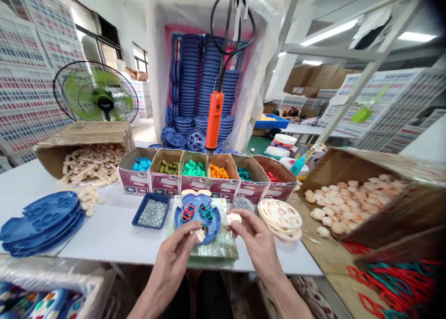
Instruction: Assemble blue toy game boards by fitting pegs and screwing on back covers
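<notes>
In the head view, my left hand [177, 249] is closed on a small cream piece [199, 235] at the lower edge of a round blue plastic part [198, 206]. Red and teal pieces sit in that part, and a cream piece [196, 193] lies along its top. The part rests on a plastic-wrapped pad [228, 246]. To its right, my right hand [252, 235] pinches another cream piece [233, 218] with thumb and fingertips.
An orange electric screwdriver [214, 121] hangs above the row of coloured-piece boxes [165, 185]. A screw tray [151, 210] and blue parts [45, 216] lie left; cream discs [280, 219] and a carton [379, 193] of cream pieces stand right.
</notes>
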`<action>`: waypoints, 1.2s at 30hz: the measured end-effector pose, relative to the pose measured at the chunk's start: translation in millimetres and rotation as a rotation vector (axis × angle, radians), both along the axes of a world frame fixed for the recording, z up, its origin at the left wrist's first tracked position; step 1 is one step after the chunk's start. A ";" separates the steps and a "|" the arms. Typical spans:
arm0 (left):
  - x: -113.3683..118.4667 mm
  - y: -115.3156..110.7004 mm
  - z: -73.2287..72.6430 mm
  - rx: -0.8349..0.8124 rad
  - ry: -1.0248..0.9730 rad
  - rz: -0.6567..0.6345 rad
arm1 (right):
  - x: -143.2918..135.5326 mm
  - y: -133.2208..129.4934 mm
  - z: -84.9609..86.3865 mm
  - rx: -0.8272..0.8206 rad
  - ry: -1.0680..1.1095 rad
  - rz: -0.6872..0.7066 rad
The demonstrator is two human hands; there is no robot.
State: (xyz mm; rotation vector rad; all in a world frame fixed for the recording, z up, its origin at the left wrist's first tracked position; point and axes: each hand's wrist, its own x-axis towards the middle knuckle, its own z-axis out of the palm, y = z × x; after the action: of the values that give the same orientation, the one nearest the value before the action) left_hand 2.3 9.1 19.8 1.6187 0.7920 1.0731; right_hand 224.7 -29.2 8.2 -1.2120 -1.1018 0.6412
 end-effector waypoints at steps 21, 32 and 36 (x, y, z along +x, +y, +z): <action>-45.1 42.3 -31.4 0.629 0.399 0.037 | 23.1 75.8 6.0 0.112 -1.033 0.150; -42.7 43.5 -29.9 0.698 0.400 0.016 | 23.8 81.1 -8.3 0.193 -1.113 0.110; -42.1 43.7 -29.0 0.680 0.397 0.015 | 24.1 81.7 -12.8 0.165 -1.117 0.092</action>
State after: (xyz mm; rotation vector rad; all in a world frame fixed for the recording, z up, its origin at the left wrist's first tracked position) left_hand -39.8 52.8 -9.2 2.4582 0.7286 1.1124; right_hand 248.8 52.5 -4.6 -1.3870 -2.0833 -0.1427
